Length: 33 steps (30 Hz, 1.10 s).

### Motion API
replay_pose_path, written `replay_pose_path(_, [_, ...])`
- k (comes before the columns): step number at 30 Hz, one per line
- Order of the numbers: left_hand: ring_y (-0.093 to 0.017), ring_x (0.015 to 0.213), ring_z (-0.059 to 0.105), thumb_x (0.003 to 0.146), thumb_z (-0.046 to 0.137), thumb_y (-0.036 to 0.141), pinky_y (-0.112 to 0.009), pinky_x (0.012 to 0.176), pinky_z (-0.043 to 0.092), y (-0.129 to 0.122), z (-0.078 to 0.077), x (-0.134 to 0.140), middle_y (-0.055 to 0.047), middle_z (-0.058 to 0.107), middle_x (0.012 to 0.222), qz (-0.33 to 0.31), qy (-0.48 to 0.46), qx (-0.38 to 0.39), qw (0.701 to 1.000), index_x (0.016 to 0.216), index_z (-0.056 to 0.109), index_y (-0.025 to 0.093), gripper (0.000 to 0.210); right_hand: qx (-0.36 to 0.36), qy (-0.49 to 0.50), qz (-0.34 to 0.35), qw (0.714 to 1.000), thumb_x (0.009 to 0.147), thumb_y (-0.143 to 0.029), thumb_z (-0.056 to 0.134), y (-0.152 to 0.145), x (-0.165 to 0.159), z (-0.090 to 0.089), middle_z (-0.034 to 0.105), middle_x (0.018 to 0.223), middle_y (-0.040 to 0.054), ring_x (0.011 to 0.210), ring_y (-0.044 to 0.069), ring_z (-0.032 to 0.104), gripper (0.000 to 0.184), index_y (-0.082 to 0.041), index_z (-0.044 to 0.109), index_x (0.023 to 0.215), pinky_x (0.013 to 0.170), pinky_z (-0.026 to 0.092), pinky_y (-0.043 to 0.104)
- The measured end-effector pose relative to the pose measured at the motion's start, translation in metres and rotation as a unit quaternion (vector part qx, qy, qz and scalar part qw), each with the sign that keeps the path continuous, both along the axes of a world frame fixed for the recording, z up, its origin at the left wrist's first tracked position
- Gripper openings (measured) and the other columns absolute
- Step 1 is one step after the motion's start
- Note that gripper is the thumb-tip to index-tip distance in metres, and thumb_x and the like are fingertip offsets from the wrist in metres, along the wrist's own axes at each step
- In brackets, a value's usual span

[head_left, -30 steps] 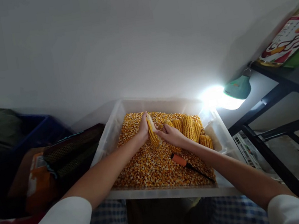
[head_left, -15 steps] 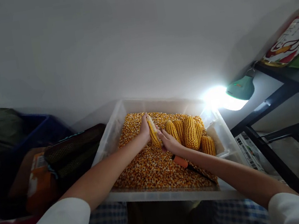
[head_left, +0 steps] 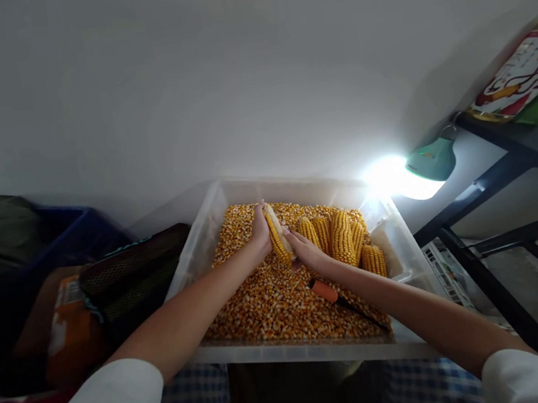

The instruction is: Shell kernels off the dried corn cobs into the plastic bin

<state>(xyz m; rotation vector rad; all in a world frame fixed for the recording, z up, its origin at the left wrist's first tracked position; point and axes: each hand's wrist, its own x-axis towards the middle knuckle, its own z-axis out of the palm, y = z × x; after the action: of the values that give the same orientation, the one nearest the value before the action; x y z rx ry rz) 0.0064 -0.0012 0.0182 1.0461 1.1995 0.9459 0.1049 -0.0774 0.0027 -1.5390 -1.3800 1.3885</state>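
The left arm (head_left: 193, 300) is slanting inward across the near left side of the plastic tub (head_left: 317, 354), and the left grip (head_left: 259, 232) is clasping a corn cob (head_left: 277, 235) from its left side. The cob is leaning over the loose kernels (head_left: 269, 306), its pale, stripped strip facing right. The right arm (head_left: 409, 298) is stretching diagonally from the lower right, and the right grip (head_left: 304, 249) is pressing against that strip; whether its fingers are pinching, I cannot tell. Just beyond it, whole cobs (head_left: 341, 238) are resting on the kernels.
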Motion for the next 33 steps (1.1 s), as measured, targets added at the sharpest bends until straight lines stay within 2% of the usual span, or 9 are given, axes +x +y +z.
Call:
replay_pose_path(4, [-0.018,0.060,0.054,0.074,0.025,0.056,-0.029,0.053,0.041,0.008,-0.005,-0.006,-0.003,0.049,0.053,0.015,-0.034,-0.009,0.999,0.071,0.048,0.018,0.045,0.011,0.024,0.038,0.999,0.072,-0.056,0.041,0.001,0.003,0.002,0.045,0.065,-0.0042,0.048,0.008,0.051,0.038,-0.021,0.035,0.085,0.047,0.048,0.023])
replay_pose_path(7, [-0.018,0.057,0.055,0.075,0.024,0.055,-0.029,0.049,0.041,0.013,-0.009,-0.009,-0.002,0.049,0.052,0.024,-0.087,-0.027,0.996,0.072,0.046,0.019,0.042,0.035,0.044,0.059,0.997,0.073,-0.052,0.044,0.001,0.004,0.000,0.044,0.065,-0.0051,0.050,0.008,0.051,0.035,-0.021,0.034,0.087,0.048,0.049,0.022])
replay_pose_path(10, [-0.017,0.054,0.054,0.075,0.022,0.053,-0.028,0.046,0.041,0.014,-0.008,-0.009,-0.002,0.048,0.051,0.033,-0.138,-0.047,0.989,0.071,0.045,0.019,0.041,0.025,0.049,0.050,0.997,0.073,-0.050,0.044,0.001,0.002,-0.002,0.047,0.072,-0.0033,0.052,0.008,0.051,0.037,-0.021,0.032,0.092,0.047,0.049,0.022])
replay_pose_path(15, [-0.017,0.052,0.053,0.074,0.023,0.053,-0.028,0.043,0.040,0.011,-0.002,-0.009,-0.001,0.047,0.048,0.043,-0.139,-0.068,0.987,0.069,0.046,0.019,0.041,0.006,0.088,0.050,0.995,0.072,-0.050,0.045,0.001,0.001,0.002,0.045,0.076,-0.0032,0.051,0.006,0.049,0.033,-0.022,0.032,0.085,0.049,0.050,0.024])
replay_pose_path(21, [-0.017,0.050,0.053,0.074,0.025,0.053,-0.027,0.044,0.041,0.010,0.004,-0.011,-0.001,0.047,0.047,0.015,-0.106,-0.074,0.992,0.066,0.047,0.018,0.042,0.027,0.096,0.118,0.988,0.069,-0.046,0.052,0.000,0.008,0.009,0.045,0.065,-0.0062,0.052,0.008,0.052,0.034,-0.022,0.031,0.081,0.054,0.049,0.027])
replay_pose_path(24, [-0.016,0.050,0.053,0.075,0.023,0.053,-0.027,0.043,0.041,0.008,0.006,-0.011,-0.001,0.046,0.046,0.021,-0.126,-0.079,0.989,0.065,0.047,0.018,0.044,0.027,0.106,0.110,0.988,0.071,-0.049,0.048,-0.001,0.007,0.009,0.047,0.066,-0.0049,0.054,0.009,0.053,0.033,-0.022,0.032,0.082,0.054,0.049,0.027])
replay_pose_path(29, [-0.015,0.050,0.053,0.074,0.024,0.052,-0.026,0.044,0.041,0.006,0.009,-0.010,-0.001,0.046,0.046,0.016,-0.129,-0.069,0.989,0.064,0.046,0.018,0.042,-0.001,0.103,0.057,0.993,0.076,-0.054,0.035,-0.002,0.003,0.015,0.050,0.070,-0.0028,0.058,0.009,0.053,0.033,-0.022,0.038,0.082,0.054,0.050,0.025])
replay_pose_path(33, [-0.016,0.049,0.053,0.075,0.023,0.053,-0.026,0.044,0.041,0.005,0.014,-0.011,-0.001,0.045,0.044,0.021,-0.158,-0.097,0.982,0.063,0.045,0.018,0.042,-0.002,0.120,0.077,0.990,0.075,-0.053,0.038,-0.002,0.005,0.019,0.050,0.070,-0.0032,0.059,0.010,0.054,0.033,-0.021,0.036,0.084,0.056,0.050,0.026])
